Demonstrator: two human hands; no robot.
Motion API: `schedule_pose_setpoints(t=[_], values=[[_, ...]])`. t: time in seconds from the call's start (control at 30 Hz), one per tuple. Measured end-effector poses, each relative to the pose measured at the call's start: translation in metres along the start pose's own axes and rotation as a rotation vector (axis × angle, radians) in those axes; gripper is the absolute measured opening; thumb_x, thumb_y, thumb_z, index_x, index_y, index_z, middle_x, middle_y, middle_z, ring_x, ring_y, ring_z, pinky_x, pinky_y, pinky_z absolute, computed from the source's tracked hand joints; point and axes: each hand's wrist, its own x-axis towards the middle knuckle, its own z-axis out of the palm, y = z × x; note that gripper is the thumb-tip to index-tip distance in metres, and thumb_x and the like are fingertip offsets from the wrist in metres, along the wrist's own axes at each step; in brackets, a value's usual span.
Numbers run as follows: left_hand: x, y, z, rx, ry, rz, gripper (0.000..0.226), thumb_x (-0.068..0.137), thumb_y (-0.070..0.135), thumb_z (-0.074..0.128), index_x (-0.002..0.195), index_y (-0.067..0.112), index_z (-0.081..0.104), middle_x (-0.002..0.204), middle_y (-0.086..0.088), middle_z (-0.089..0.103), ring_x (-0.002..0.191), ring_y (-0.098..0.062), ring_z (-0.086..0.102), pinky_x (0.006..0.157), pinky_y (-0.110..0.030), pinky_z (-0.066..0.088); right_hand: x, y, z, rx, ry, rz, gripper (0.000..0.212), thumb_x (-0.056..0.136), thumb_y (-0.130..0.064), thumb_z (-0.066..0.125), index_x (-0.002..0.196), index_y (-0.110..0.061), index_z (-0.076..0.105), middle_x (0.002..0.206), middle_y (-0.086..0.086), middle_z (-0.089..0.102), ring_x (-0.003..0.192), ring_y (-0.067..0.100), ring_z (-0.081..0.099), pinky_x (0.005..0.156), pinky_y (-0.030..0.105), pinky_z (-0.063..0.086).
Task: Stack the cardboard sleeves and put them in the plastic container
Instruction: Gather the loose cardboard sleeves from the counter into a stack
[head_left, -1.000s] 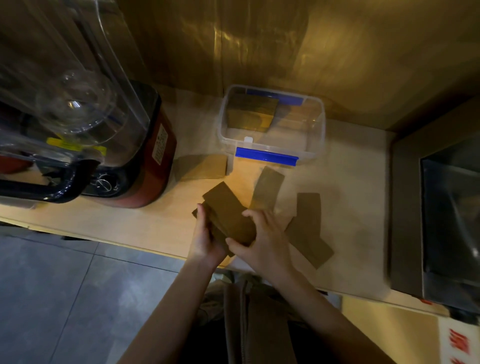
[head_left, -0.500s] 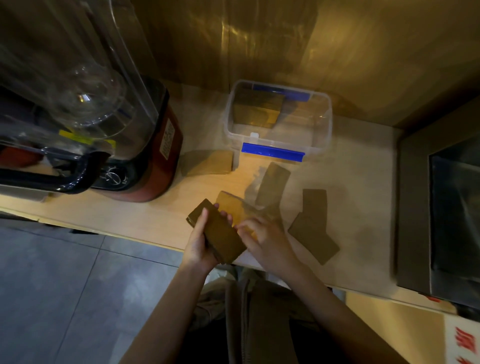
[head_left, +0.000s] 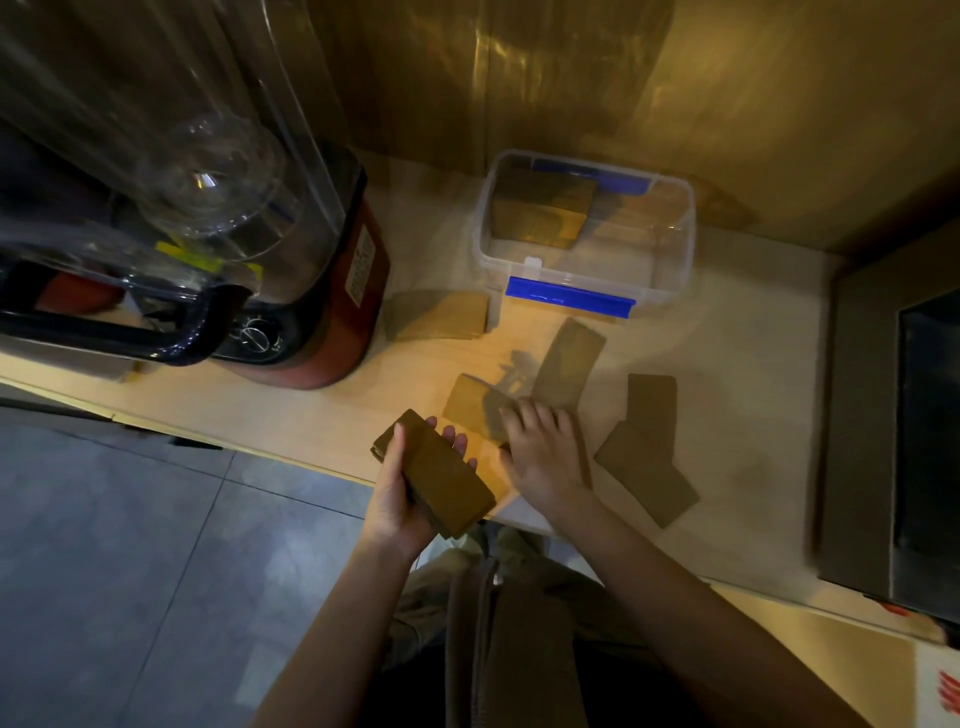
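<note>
Gathering | your left hand (head_left: 410, 480) clamped on the stack (head_left: 434, 475) | right hand (head_left: 543, 447) flat, apart, on a loose sleeve (head_left: 475, 408) by the tabletop (head_left: 753, 415) front edge | square edges before adding

No text can be read. The white label (head_left: 360, 270) on the red blender base (head_left: 332, 332) carries print too small to make out, and red marks (head_left: 948, 691) at the lower right edge are cut off.

The blender (head_left: 291, 291) blocks the left of the frame. Loose sleeves (head_left: 566, 364) lie before the open container (head_left: 670, 280); its top is free.
</note>
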Motion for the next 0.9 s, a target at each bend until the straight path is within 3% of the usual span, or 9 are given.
schedule_pose_setpoints(t=[0.1,0.17,0.3,0.43,0.6,0.73,0.9], values=[[0.0,-0.003,0.0,0.014,-0.007,-0.021,0.066,0.036,0.048,0.086,0.093,0.021,0.064,0.083,0.0,0.07,0.081,-0.015,0.069,0.091,-0.039,0.046,-0.006,0.004,-0.004,0.023,0.052,0.044,0.047,0.071,-0.033,0.069,0.111,-0.012,0.055,0.112,0.012,0.065,0.104,0.029,0.059,0.091,0.041,0.046],[0.001,-0.004,0.001,0.033,-0.026,-0.039,0.064,0.038,0.048,0.085,0.093,0.022,0.064,0.084,0.001,0.07,0.081,-0.015,0.069,0.086,-0.037,0.051,-0.015,0.01,-0.005,0.11,0.118,0.11,0.049,0.068,-0.035,0.072,0.108,-0.012,0.058,0.105,0.012,0.068,0.098,0.03,0.062,0.085,0.04,0.049],[0.005,-0.008,0.005,0.069,-0.041,-0.078,0.063,0.039,0.046,0.086,0.093,0.022,0.064,0.082,0.001,0.07,0.079,-0.015,0.069,0.081,-0.035,0.054,-0.045,0.03,-0.006,0.306,0.137,0.308,0.053,0.082,-0.039,0.059,0.125,-0.011,0.045,0.122,0.01,0.056,0.116,0.028,0.048,0.097,0.04,0.039],[0.01,-0.013,0.01,0.114,-0.053,-0.106,0.059,0.041,0.045,0.086,0.091,0.022,0.064,0.081,0.002,0.069,0.079,-0.014,0.068,0.084,-0.036,0.051,-0.073,0.039,0.0,0.377,0.143,0.486,0.057,0.081,-0.043,0.06,0.124,-0.009,0.045,0.119,0.013,0.057,0.111,0.028,0.05,0.092,0.037,0.042],[0.011,-0.019,0.014,0.154,-0.047,-0.15,0.058,0.041,0.044,0.086,0.09,0.021,0.065,0.082,0.001,0.069,0.079,-0.015,0.068,0.091,-0.039,0.045,-0.082,0.028,0.013,0.379,0.126,0.525,0.056,0.08,-0.045,0.059,0.121,-0.01,0.044,0.116,0.01,0.055,0.109,0.025,0.051,0.09,0.036,0.043],[0.011,-0.021,0.015,0.181,-0.043,-0.174,0.057,0.04,0.044,0.086,0.089,0.021,0.067,0.081,0.0,0.07,0.079,-0.015,0.069,0.086,-0.036,0.051,-0.077,0.022,0.018,0.39,0.113,0.521,0.055,0.08,-0.044,0.059,0.119,-0.01,0.042,0.116,0.01,0.051,0.106,0.024,0.048,0.088,0.034,0.044],[0.011,-0.021,0.014,0.188,-0.034,-0.177,0.06,0.04,0.045,0.086,0.091,0.02,0.066,0.082,0.0,0.07,0.079,-0.016,0.069,0.088,-0.038,0.048,-0.07,0.016,0.02,0.312,0.07,0.563,0.06,0.078,-0.049,0.059,0.119,-0.009,0.041,0.12,0.012,0.048,0.111,0.025,0.045,0.089,0.037,0.044]])
